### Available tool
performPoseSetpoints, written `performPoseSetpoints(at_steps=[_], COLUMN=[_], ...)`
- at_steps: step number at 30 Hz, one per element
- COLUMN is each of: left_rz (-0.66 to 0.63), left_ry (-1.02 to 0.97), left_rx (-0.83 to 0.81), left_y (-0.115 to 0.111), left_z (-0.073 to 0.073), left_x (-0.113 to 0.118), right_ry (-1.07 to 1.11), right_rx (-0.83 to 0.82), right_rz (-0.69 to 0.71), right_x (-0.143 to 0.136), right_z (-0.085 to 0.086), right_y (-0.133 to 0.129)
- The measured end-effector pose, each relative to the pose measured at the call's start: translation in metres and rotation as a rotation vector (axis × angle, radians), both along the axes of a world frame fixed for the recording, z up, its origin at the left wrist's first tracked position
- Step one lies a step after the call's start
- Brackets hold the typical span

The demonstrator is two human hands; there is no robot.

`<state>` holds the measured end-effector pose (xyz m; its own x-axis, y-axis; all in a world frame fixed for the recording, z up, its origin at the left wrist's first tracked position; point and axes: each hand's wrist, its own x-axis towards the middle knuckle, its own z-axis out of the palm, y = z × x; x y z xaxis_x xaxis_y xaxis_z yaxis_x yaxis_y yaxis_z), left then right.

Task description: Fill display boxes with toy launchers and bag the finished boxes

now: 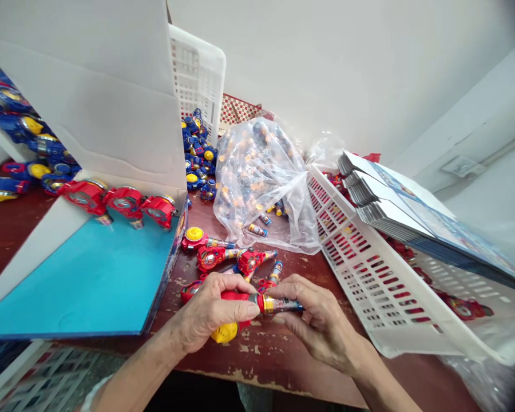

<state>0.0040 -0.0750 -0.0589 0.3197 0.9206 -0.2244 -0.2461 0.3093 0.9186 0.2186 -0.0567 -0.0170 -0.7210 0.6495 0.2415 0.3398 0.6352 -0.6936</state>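
Note:
Near the table's front edge, my left hand [214, 312] is closed around a red plastic toy body with a yellow part [224, 333] showing below the fingers. My right hand [315, 315] grips a printed clear tube with a dark blue end [283, 305]. The tube lies in line with the toy and meets it at a grey and yellow collar; whether it is fully seated I cannot tell. Just beyond my hands lie several red toys [212, 257] with similar tubes on them. One tube [276, 270] points away from me beside my right hand.
At left stands an open box [90, 274] with a blue inside and red toys [124, 203] along its back. Blue toys [197, 154] lie by a white basket [199, 57]. A clear bag [257, 171] holds many tubes. Folded printed cartons [412, 200] rest on the right basket [369, 286].

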Motion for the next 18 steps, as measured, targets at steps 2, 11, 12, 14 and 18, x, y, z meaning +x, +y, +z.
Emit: performPoseSetpoints(at_steps=[2, 11, 12, 14, 18], left_rz=[-0.038, -0.098, -0.105, -0.106, -0.116], left_ry=[-0.026, 0.258, 0.349, 0.463, 0.451], left_rx=[-0.018, 0.076, 0.16, 0.273, 0.21], left_y=[0.001, -0.005, -0.007, -0.008, -0.008], left_z=[0.001, 0.006, 0.006, 0.007, 0.005], left_x=[-0.002, 0.003, 0.006, 0.01, 0.008], right_ry=[-0.029, -0.124, -0.105, -0.031, 0.106], right_rx=[0.025, 0.06, -0.029, -0.233, -0.469], right_rz=[0.006, -0.111, -0.123, -0.163, -0.238], right_x=[0.001, 0.006, 0.005, 0.002, -0.001], right_z=[0.002, -0.005, -0.008, -0.014, -0.022], right_y=[-0.006, -0.019, -0.018, -0.015, -0.015])
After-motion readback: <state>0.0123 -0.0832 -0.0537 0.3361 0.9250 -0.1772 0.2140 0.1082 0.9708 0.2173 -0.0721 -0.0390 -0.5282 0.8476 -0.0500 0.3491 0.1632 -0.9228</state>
